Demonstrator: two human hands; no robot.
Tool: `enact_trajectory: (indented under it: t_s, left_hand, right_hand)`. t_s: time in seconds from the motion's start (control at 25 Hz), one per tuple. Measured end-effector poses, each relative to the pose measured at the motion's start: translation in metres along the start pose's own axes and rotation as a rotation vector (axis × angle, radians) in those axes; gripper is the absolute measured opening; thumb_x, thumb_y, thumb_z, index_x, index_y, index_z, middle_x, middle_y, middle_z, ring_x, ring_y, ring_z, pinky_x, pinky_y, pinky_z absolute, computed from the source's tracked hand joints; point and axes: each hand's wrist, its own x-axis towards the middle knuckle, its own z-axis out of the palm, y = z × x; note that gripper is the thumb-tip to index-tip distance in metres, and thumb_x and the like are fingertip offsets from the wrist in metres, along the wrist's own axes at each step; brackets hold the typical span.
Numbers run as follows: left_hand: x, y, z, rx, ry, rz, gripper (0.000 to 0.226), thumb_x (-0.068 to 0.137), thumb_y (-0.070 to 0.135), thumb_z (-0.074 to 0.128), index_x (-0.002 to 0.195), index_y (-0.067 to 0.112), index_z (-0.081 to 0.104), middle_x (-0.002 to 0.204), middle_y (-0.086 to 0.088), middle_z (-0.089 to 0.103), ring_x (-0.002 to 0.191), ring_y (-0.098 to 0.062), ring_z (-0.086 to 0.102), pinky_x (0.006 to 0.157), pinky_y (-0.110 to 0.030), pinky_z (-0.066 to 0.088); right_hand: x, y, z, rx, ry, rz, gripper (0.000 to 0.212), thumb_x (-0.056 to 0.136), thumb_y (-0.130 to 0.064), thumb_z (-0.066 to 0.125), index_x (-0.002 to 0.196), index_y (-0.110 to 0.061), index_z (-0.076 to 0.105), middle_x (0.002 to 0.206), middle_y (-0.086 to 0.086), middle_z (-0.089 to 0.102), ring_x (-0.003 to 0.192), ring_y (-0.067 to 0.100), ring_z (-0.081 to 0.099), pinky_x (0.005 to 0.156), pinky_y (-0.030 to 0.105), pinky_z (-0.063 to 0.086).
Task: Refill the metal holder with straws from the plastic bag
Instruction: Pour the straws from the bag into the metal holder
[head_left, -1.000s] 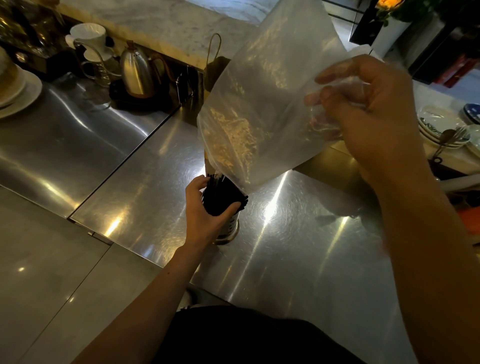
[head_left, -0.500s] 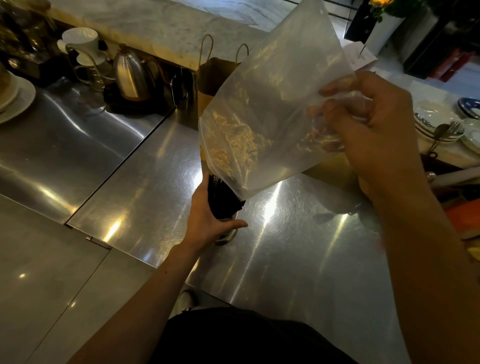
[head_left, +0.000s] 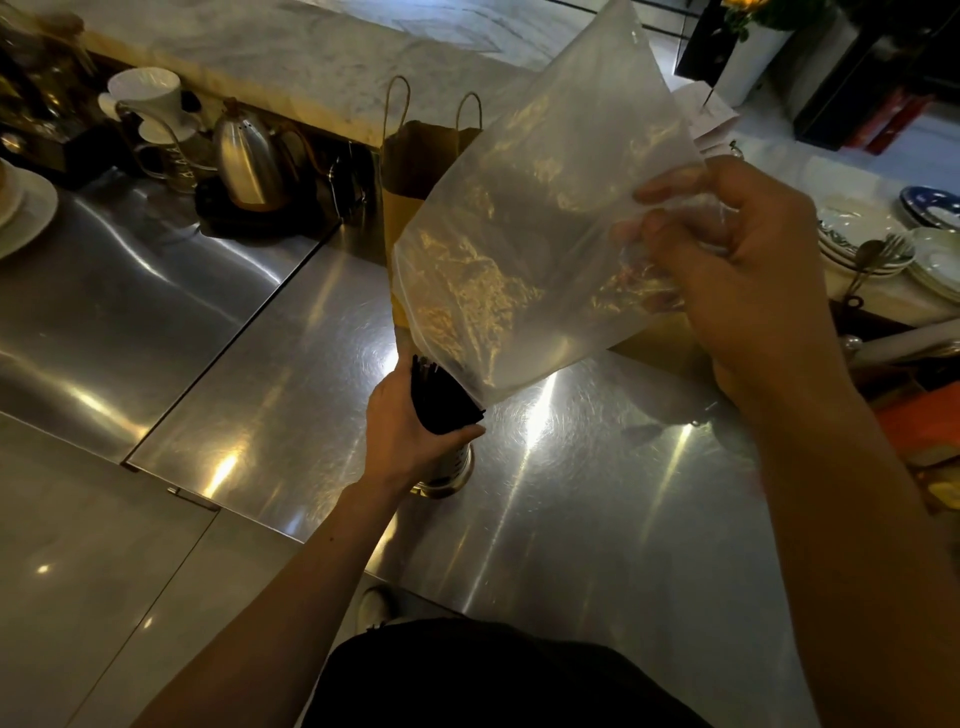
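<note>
Gripped straws (head_left: 441, 405) in holder (head_left: 452, 467) with left hand (head_left: 402, 431); pinched seemingly empty bag (head_left: 535, 249) above with right hand (head_left: 753, 291); judged nearly done.

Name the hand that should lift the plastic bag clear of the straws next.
Right, probably. The right hand pinches the translucent plastic bag at its raised end, while the left hand grips the bundle of black straws standing in the perforated metal holder, steadying them.

We found the perforated metal holder (head_left: 453, 467) on the steel counter (head_left: 597, 545), black straws (head_left: 441, 408) in it, the clear plastic bag (head_left: 545, 234) above.
</note>
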Motion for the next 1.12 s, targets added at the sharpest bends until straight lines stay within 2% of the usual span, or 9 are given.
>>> enact_trajectory:
  t_s: [0.08, 0.2, 0.4, 0.6, 0.72, 0.8, 0.92, 1.04, 1.12]
  left_hand:
    - [0.004, -0.003, 0.002, 0.083, -0.032, 0.018, 0.116, 0.046, 0.071, 0.08, 0.141, 0.024, 0.033, 0.132, 0.002, 0.058, 0.121, -0.023, 0.055, 0.1, -0.048, 0.046]
    - [0.005, -0.005, 0.006, 0.158, -0.036, -0.012, 0.116, 0.05, 0.078, 0.073, 0.144, 0.023, 0.031, 0.137, 0.002, 0.055, 0.125, -0.025, 0.053, 0.102, -0.053, 0.043]
    - [0.013, -0.001, 0.012, 0.278, -0.043, -0.057, 0.107, 0.055, 0.08, 0.066, 0.138, 0.02, 0.036, 0.137, -0.003, 0.054, 0.127, -0.029, 0.05, 0.109, -0.057, 0.031]
    - [0.016, -0.005, 0.017, 0.279, -0.056, -0.134, 0.103, 0.052, 0.085, 0.06, 0.133, 0.022, 0.045, 0.132, -0.002, 0.058, 0.126, -0.025, 0.051, 0.111, -0.052, 0.031]
    - [0.017, -0.006, 0.019, 0.272, -0.047, -0.179, 0.102, 0.049, 0.09, 0.053, 0.126, 0.023, 0.051, 0.125, -0.001, 0.063, 0.122, -0.024, 0.056, 0.109, -0.051, 0.036]
    - [0.02, -0.003, 0.018, 0.252, -0.023, -0.176, 0.101, 0.05, 0.087, 0.059, 0.128, 0.024, 0.046, 0.123, -0.001, 0.064, 0.119, -0.026, 0.057, 0.105, -0.052, 0.041]
    - [0.022, 0.002, 0.014, 0.236, -0.02, -0.137, 0.102, 0.055, 0.08, 0.067, 0.134, 0.028, 0.031, 0.125, -0.002, 0.062, 0.117, -0.029, 0.058, 0.101, -0.054, 0.043]
    - [0.022, 0.007, 0.013, 0.237, -0.004, -0.135, 0.095, 0.058, 0.072, 0.073, 0.13, 0.024, 0.036, 0.119, -0.006, 0.064, 0.113, -0.032, 0.059, 0.098, -0.052, 0.047]
    - [0.021, 0.008, 0.013, 0.235, 0.002, -0.147, 0.093, 0.059, 0.068, 0.075, 0.13, 0.022, 0.038, 0.118, -0.008, 0.063, 0.111, -0.032, 0.06, 0.095, -0.05, 0.049]
  right_hand:
    - [-0.001, 0.001, 0.0, -0.003, 0.007, -0.001, 0.022, 0.093, -0.002, 0.056, 0.093, -0.023, 0.063, 0.098, 0.008, 0.073, 0.079, 0.011, 0.072, 0.057, 0.02, 0.053]
    - [-0.002, 0.003, -0.002, 0.022, 0.023, 0.002, 0.021, 0.093, -0.003, 0.056, 0.094, -0.022, 0.063, 0.099, 0.008, 0.073, 0.081, 0.013, 0.073, 0.058, 0.02, 0.054]
    - [-0.003, 0.019, -0.01, 0.116, 0.074, 0.04, 0.018, 0.094, -0.003, 0.058, 0.097, -0.021, 0.063, 0.102, 0.011, 0.072, 0.09, 0.015, 0.072, 0.074, 0.027, 0.058]
    - [-0.013, 0.053, -0.01, 0.372, 0.157, 0.242, 0.018, 0.094, -0.004, 0.057, 0.098, -0.019, 0.065, 0.101, 0.015, 0.07, 0.077, 0.013, 0.068, 0.059, 0.024, 0.054]
    - [-0.021, 0.081, -0.014, 0.521, 0.211, 0.348, 0.016, 0.096, -0.005, 0.055, 0.102, -0.017, 0.065, 0.095, 0.007, 0.069, 0.071, 0.009, 0.065, 0.054, 0.021, 0.052]
    - [-0.029, 0.1, -0.017, 0.57, 0.244, 0.414, 0.015, 0.097, -0.008, 0.054, 0.104, -0.017, 0.064, 0.093, 0.001, 0.068, 0.075, 0.01, 0.066, 0.061, 0.024, 0.055]
    - [-0.039, 0.132, -0.02, 0.739, 0.307, 0.509, 0.014, 0.097, -0.007, 0.052, 0.109, -0.013, 0.058, 0.091, 0.0, 0.066, 0.071, 0.009, 0.065, 0.056, 0.02, 0.051]
    - [-0.052, 0.169, -0.023, 0.994, 0.381, 0.556, 0.02, 0.095, -0.004, 0.051, 0.114, -0.012, 0.053, 0.09, 0.0, 0.067, 0.072, 0.01, 0.066, 0.059, 0.018, 0.05]
    - [-0.061, 0.19, -0.023, 1.043, 0.499, 0.648, 0.019, 0.096, -0.004, 0.051, 0.112, -0.014, 0.056, 0.093, 0.0, 0.07, 0.076, 0.01, 0.07, 0.064, 0.019, 0.055]
